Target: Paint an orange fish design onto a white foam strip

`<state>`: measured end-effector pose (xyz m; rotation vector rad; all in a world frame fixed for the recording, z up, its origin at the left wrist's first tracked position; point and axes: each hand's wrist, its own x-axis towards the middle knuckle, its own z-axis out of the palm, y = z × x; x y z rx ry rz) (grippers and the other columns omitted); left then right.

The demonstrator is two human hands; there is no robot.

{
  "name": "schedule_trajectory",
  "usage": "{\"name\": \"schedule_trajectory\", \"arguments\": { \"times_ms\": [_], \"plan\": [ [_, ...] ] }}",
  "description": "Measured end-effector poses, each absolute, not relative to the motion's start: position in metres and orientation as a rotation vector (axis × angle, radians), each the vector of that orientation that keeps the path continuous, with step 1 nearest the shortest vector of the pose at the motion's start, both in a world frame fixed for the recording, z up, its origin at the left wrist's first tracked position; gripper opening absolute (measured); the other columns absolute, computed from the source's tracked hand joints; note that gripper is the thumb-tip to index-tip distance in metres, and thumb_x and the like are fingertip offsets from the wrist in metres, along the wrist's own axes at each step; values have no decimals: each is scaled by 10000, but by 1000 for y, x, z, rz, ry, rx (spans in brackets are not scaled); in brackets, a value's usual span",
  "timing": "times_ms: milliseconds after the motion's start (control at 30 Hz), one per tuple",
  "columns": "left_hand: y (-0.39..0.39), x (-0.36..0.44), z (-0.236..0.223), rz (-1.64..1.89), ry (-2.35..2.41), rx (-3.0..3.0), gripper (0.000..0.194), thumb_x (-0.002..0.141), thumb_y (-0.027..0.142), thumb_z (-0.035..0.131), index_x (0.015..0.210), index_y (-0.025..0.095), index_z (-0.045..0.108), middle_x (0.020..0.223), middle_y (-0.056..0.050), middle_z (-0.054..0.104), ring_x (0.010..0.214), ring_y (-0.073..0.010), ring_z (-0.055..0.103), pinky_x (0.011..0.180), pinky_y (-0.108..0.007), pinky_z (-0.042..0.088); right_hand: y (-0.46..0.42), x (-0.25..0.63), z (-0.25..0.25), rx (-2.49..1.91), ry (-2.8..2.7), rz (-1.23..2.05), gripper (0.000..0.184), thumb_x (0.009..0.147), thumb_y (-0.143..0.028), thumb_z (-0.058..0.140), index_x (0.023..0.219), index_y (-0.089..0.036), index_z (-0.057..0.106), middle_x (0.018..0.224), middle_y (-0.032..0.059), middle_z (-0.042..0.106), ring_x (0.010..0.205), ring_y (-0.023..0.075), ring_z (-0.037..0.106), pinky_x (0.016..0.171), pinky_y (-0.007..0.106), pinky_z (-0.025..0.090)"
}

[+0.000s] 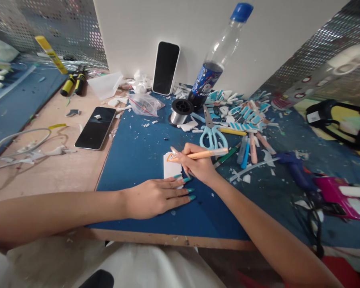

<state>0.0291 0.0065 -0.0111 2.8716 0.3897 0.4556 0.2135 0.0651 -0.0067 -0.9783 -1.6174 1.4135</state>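
A small white piece of card or foam [169,171] lies on the blue mat, with an orange outline drawn near its top edge. Gripped in my right hand [195,163] is an orange marker pen [208,153], slanting to the right, its tip end at the drawn outline and partly hidden by the fingers. My left hand [160,196] lies flat with fingers stretched out, the upper fingertips resting on the lower part of the white piece. Beyond my right hand are light blue scissors [213,135] and a green pen [227,155].
A cola bottle [206,80], a wire spool [181,111] and heaped foam scraps [243,110] stand toward the back. One phone [165,68] leans on the wall; another phone [96,129] lies left. A blue glue gun [295,168] is at right. Yellow-black pliers [73,83] lie back left.
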Motion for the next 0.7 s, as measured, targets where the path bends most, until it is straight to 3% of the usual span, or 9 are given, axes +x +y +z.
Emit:
{"name": "schedule_trajectory", "arguments": {
  "times_ms": [700],
  "plan": [
    [6,29,-11,446,393,2865,378,963,140,266,1273,95,478,1302,-88,541,1243,-260,471,1039,-387,432,68,216,-10,-1000,-1721,1425,354,846,-343,566,587,-192,378,433,-86,444,318,46,413,359,188,331]
  ]
}}
